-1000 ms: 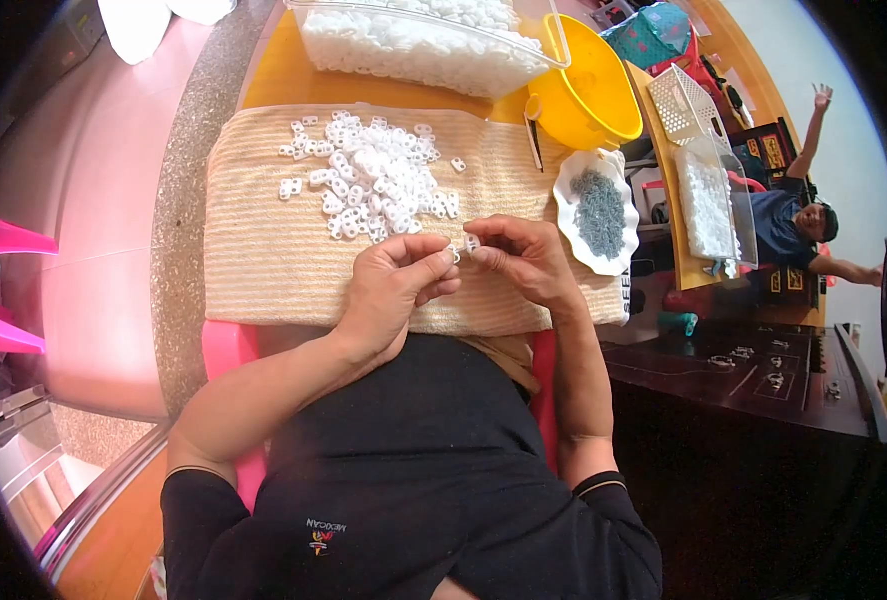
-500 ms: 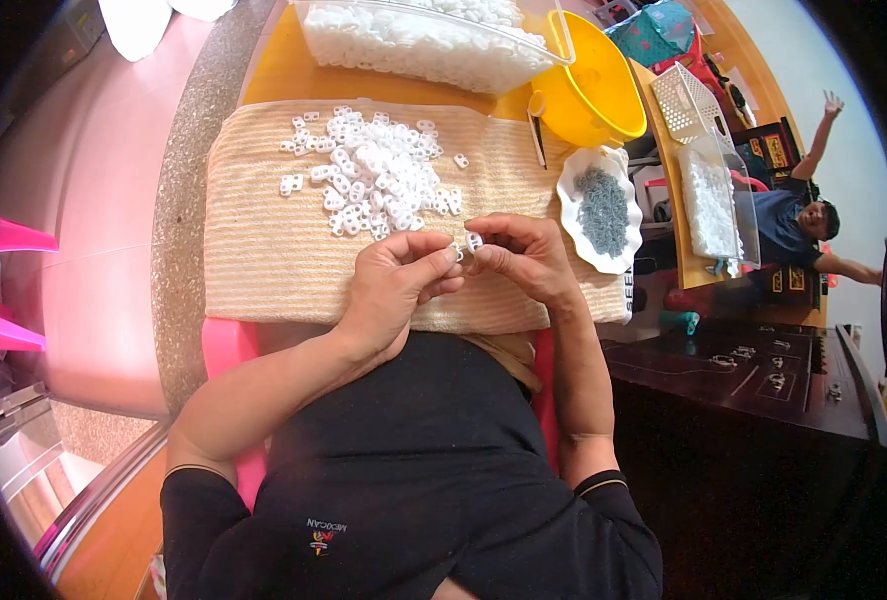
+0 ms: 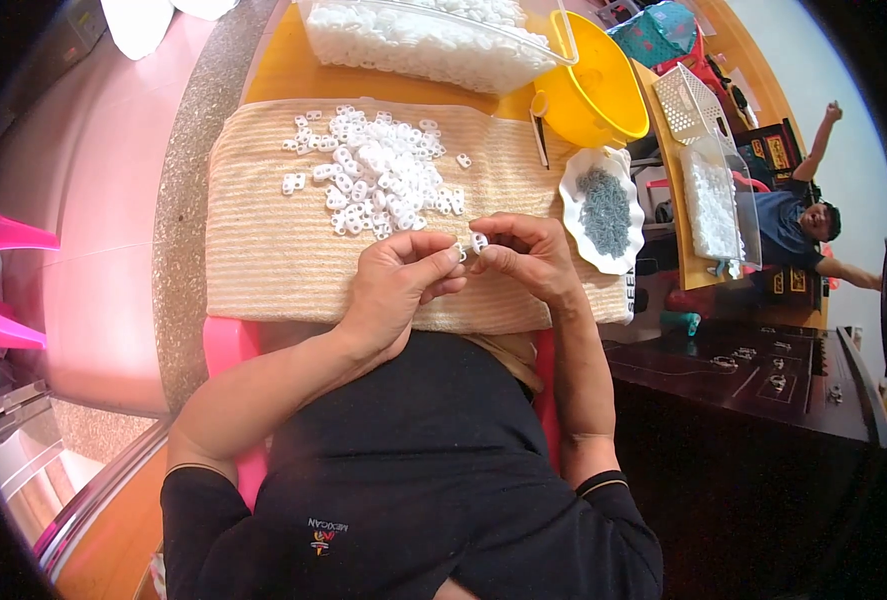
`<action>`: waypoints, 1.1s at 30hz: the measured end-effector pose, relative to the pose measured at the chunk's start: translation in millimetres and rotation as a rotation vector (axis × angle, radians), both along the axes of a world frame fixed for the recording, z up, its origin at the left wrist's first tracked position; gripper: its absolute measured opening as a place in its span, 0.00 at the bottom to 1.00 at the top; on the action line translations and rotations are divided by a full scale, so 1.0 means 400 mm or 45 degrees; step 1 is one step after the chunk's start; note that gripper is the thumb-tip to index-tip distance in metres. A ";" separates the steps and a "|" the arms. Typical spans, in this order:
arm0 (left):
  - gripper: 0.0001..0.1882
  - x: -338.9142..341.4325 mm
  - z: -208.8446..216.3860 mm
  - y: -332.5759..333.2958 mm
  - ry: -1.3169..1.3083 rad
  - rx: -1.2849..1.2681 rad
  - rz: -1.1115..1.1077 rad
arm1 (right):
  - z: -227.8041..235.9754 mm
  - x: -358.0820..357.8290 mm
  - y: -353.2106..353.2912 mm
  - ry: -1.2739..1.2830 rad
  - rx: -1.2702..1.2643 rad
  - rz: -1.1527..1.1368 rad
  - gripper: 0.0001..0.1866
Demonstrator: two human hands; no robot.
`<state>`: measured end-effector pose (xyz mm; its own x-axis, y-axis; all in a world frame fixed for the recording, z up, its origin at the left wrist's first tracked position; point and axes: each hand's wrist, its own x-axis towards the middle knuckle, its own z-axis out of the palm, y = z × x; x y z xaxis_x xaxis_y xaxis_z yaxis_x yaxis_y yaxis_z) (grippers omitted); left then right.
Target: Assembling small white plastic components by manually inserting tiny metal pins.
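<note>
Just above the near edge of the striped towel, my two hands are close together. My right hand (image 3: 525,255) pinches a small white plastic piece with two holes (image 3: 479,242) between thumb and fingertips. Facing it, my left hand (image 3: 408,280) has thumb and forefinger closed on a tiny ring-like piece (image 3: 461,254), mostly hidden by the fingertips. A loose heap of the same white two-hole pieces (image 3: 383,175) lies beyond my left hand. To the right of my right hand is a scalloped white dish (image 3: 569,190) holding many small grey pieces (image 3: 605,212).
A clear bin (image 3: 563,30) full of white pieces stands at the back beside a yellow basin (image 3: 603,85). Near it lies a thin brush-like tool (image 3: 539,135). At right are a white perforated basket (image 3: 685,105) and another person (image 3: 798,220) with arms outstretched.
The white two-hole piece in my right hand has shifted slightly right and turned a little. My left hand stays almost where it was. The other person's raised hand has changed shape.
</note>
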<state>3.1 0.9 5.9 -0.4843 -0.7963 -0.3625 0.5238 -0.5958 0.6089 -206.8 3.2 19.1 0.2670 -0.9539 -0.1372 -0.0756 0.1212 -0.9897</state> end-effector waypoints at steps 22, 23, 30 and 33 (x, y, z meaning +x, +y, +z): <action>0.08 -0.001 -0.001 -0.003 0.004 0.004 -0.021 | 0.007 0.021 0.000 -0.103 0.070 0.040 0.15; 0.08 -0.001 -0.001 -0.003 0.004 0.004 -0.021 | 0.006 0.020 0.000 -0.107 0.079 0.041 0.15; 0.08 -0.002 -0.001 -0.004 0.011 0.019 -0.021 | -0.002 0.023 0.001 -0.141 0.094 0.028 0.15; 0.07 -0.002 -0.005 -0.005 0.017 0.025 -0.022 | 0.001 0.025 0.001 -0.107 0.092 0.024 0.15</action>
<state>2.4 -1.0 4.0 -0.5031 -0.7804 -0.3714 0.5214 -0.6168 0.5897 -196.7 3.6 19.6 0.2983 -0.9369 -0.1821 0.0043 0.1921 -0.9814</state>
